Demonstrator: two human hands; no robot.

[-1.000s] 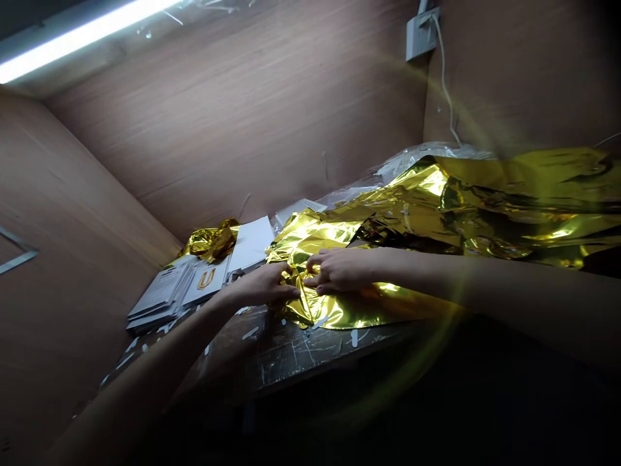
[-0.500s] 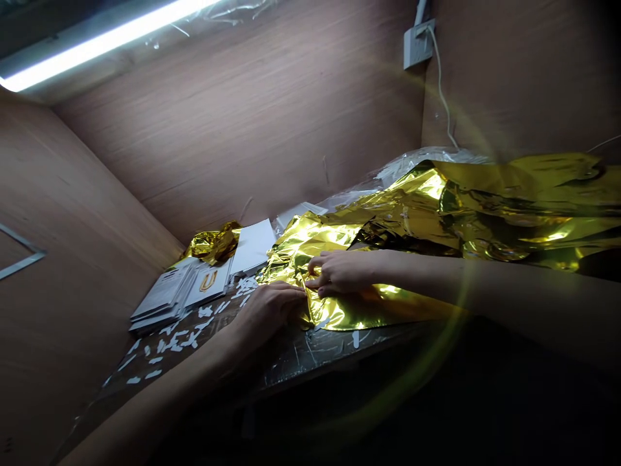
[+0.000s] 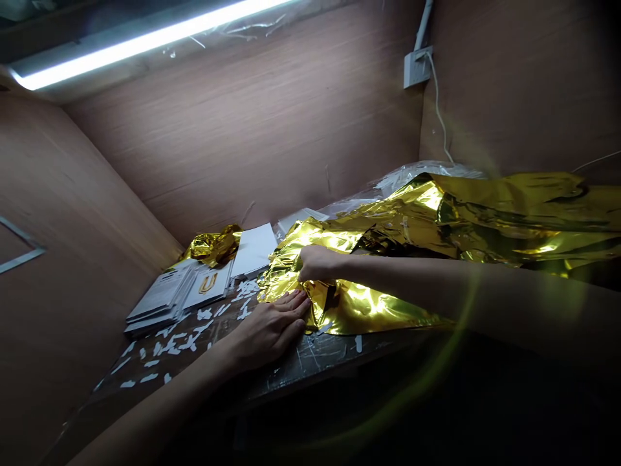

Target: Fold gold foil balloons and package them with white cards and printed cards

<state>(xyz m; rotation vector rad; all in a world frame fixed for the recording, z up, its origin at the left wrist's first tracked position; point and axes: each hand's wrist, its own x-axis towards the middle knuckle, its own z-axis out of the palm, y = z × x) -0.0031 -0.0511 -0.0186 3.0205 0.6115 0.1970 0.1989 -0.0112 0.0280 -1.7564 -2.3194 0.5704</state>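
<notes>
Shiny gold foil (image 3: pixel 378 307) lies crumpled and layered over the table. My left hand (image 3: pixel 272 327) rests flat at the near left edge of the foil, fingers stretched out and fingertips on it. Just above and to the right, my right hand (image 3: pixel 320 263) is closed on the foil, its fingertips hidden by the back of the hand. Below that hand the foil shows a fold. More gold foil (image 3: pixel 509 207) spreads away to the right in loose layers.
Stacks of white cards (image 3: pixel 162 294) stand at the left, with a yellow looped item (image 3: pixel 208 283) on one stack. Behind them is a gold foil bundle (image 3: pixel 213 246). White scraps (image 3: pixel 187 340) litter the table (image 3: pixel 310 359). A power socket (image 3: pixel 417 66) hangs on the wall.
My right hand has closed and moved slightly left and up over the foil. My left hand has flattened, its fingers now spread on the foil edge. The view has shifted slightly.
</notes>
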